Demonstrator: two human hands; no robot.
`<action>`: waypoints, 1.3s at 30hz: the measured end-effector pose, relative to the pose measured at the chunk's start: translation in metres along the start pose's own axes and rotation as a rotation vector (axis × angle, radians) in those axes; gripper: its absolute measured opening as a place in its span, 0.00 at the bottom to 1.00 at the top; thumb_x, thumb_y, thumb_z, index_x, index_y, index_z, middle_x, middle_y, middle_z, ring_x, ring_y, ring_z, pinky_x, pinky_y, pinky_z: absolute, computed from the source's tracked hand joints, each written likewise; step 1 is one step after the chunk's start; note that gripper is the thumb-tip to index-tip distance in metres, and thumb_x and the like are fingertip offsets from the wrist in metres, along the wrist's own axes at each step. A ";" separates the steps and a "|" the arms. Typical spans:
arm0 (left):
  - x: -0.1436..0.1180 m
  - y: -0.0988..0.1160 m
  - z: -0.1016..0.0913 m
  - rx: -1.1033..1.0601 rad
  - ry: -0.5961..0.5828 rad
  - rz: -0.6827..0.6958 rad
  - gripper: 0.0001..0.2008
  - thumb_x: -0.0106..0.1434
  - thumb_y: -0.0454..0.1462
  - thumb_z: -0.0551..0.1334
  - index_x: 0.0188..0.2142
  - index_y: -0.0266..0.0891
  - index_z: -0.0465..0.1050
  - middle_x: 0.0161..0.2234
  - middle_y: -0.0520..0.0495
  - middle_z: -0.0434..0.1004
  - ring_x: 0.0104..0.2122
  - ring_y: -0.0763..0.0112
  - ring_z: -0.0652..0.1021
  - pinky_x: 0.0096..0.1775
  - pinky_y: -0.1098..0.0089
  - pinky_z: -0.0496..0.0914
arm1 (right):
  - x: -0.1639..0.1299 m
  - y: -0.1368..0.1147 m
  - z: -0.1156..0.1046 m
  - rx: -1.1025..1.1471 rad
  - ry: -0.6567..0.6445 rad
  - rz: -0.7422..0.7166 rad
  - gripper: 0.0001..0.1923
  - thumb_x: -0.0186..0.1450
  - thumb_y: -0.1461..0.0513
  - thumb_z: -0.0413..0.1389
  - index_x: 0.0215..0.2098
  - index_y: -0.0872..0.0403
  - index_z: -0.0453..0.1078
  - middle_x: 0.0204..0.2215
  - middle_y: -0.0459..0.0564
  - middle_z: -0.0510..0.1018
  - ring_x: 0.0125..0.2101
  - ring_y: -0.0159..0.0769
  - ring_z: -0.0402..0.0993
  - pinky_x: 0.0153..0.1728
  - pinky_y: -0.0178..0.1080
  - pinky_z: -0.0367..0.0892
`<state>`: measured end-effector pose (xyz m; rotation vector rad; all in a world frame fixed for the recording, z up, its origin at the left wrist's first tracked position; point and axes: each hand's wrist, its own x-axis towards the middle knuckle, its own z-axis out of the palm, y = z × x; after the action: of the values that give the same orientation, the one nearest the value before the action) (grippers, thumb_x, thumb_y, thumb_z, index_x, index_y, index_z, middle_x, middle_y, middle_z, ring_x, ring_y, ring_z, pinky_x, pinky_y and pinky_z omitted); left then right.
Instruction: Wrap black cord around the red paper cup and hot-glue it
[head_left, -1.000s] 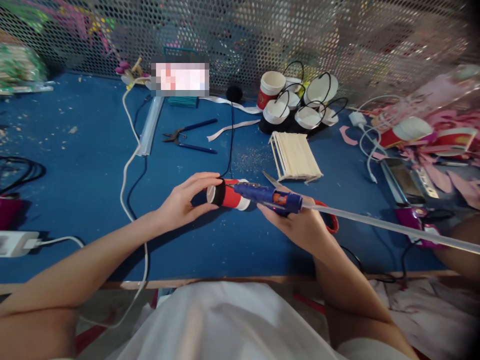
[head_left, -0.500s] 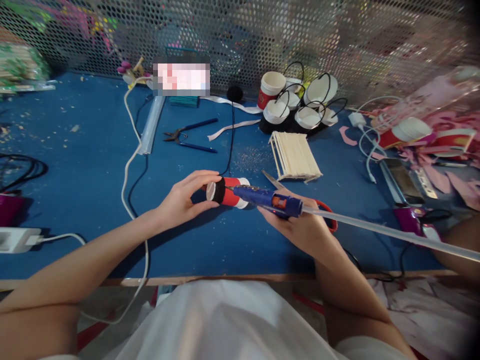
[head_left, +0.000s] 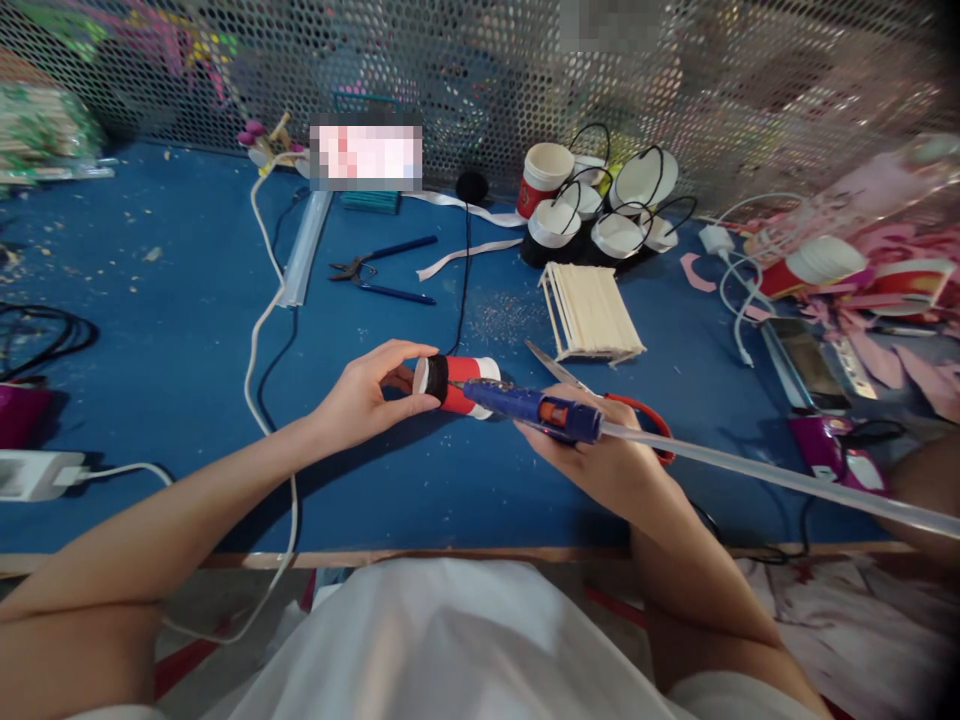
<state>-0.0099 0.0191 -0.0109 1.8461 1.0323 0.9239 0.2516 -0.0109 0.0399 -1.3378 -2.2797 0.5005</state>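
Note:
A red and white paper cup [head_left: 466,372] lies on its side, its base end wrapped in black cord. My left hand [head_left: 379,388] is closed on that wrapped end, thumb in front and fingers behind. My right hand [head_left: 600,455] grips a blue glue gun [head_left: 525,405]; a long clear glue stick [head_left: 757,472] sticks out of its back. The gun's nozzle is at the cup's side by the edge of the cord winding; whether it touches I cannot tell. From the cup, the black cord [head_left: 466,270] runs back to a dark ball of cord [head_left: 472,187]. Red-handled scissors [head_left: 651,412] lie partly under my right hand.
Blue-handled pliers [head_left: 390,270] lie behind the cup, with glue sticks [head_left: 306,250] to their left. A wooden stick rack [head_left: 592,312] and several cups with black cord handles [head_left: 553,222] stand behind. A white cable [head_left: 259,335] crosses the left side. Mesh [head_left: 465,90] bounds the back.
The gun's tip has shifted slightly left, closer to the cord winding. The fingers of my left hand have shifted a little on the cup's end.

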 end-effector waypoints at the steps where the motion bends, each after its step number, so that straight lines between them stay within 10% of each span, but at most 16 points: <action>1: 0.000 0.000 0.000 -0.002 -0.003 0.003 0.24 0.55 0.39 0.66 0.51 0.39 0.66 0.47 0.41 0.69 0.33 0.71 0.77 0.37 0.66 0.76 | 0.000 0.000 0.000 -0.008 0.017 0.007 0.03 0.61 0.62 0.55 0.31 0.51 0.63 0.25 0.44 0.74 0.25 0.31 0.71 0.26 0.34 0.63; 25: 0.001 0.002 -0.002 0.057 0.010 0.044 0.24 0.55 0.40 0.66 0.51 0.38 0.66 0.47 0.40 0.69 0.34 0.70 0.77 0.38 0.65 0.77 | -0.003 -0.001 -0.001 0.032 -0.006 0.017 0.04 0.60 0.63 0.56 0.31 0.51 0.64 0.23 0.42 0.73 0.22 0.29 0.69 0.26 0.33 0.63; 39: 0.001 0.004 -0.006 0.236 -0.030 0.285 0.23 0.57 0.38 0.65 0.52 0.38 0.66 0.52 0.37 0.70 0.53 0.60 0.71 0.50 0.60 0.70 | -0.002 0.005 -0.005 -0.041 -0.019 0.003 0.03 0.61 0.60 0.54 0.31 0.50 0.64 0.26 0.44 0.74 0.25 0.33 0.71 0.26 0.36 0.64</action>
<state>-0.0136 0.0203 -0.0050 2.2403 0.9048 0.9671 0.2589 -0.0098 0.0407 -1.3619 -2.3155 0.4722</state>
